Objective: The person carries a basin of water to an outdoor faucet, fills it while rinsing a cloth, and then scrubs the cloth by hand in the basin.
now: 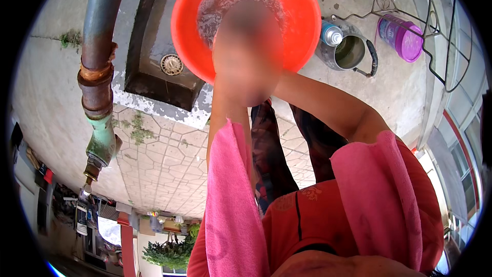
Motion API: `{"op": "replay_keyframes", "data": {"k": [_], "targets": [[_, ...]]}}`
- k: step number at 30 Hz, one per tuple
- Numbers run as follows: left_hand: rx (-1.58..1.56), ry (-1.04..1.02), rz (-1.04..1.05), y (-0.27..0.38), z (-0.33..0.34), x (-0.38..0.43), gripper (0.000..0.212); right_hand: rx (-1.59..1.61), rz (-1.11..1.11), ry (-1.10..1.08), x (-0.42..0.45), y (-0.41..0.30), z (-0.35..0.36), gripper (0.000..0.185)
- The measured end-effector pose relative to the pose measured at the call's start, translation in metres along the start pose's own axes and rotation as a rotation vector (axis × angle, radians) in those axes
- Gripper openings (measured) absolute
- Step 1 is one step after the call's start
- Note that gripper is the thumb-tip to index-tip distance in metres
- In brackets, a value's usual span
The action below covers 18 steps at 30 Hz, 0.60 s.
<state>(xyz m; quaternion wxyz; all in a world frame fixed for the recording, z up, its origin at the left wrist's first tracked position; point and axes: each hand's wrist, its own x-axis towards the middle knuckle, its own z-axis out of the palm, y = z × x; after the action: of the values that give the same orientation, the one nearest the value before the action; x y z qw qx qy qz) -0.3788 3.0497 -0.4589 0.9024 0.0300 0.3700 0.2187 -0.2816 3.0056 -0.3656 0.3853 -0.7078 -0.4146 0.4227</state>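
A red plastic basin (303, 19) holds foamy, greyish water (211, 11). Both of my arms reach out over it, the left forearm (230, 107) nearly straight and the right forearm (319, 94) coming in at a slant. A blurred patch covers both hands and part of the basin, so what they hold or touch cannot be made out. A pink towel (234, 200) hangs around my neck, its two ends falling over my red shirt (307, 215).
Left of the basin is a recessed concrete sink with a drain grate (172, 64). A rusty pipe (96, 92) ends in a tap (100, 144). On the right stand a metal kettle (348, 52), a blue can (331, 34), a purple bucket (409, 42) and a wire rack (428, 27).
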Motion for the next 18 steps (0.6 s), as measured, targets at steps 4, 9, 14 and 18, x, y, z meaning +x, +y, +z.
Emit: {"op": "replay_keyframes", "data": {"k": [4,9,14,18], "targets": [[0.053,0.403,-0.138,-0.031,0.068,0.009,0.031,-0.343,0.236,0.351,0.032,0.049,-0.034,0.022],[-0.119,0.114,-0.12,-0.003,0.0,0.01,0.038,-0.133,-0.202,0.174,-0.006,-0.007,0.0,0.018],[0.176,0.419,-0.101,-0.027,0.072,0.005,0.037,-0.437,0.382,0.054,0.05,0.076,-0.05,0.028],[0.171,0.472,-0.069,-0.011,0.047,0.01,0.036,-0.444,0.4,0.192,0.055,0.092,-0.056,0.032]]}}
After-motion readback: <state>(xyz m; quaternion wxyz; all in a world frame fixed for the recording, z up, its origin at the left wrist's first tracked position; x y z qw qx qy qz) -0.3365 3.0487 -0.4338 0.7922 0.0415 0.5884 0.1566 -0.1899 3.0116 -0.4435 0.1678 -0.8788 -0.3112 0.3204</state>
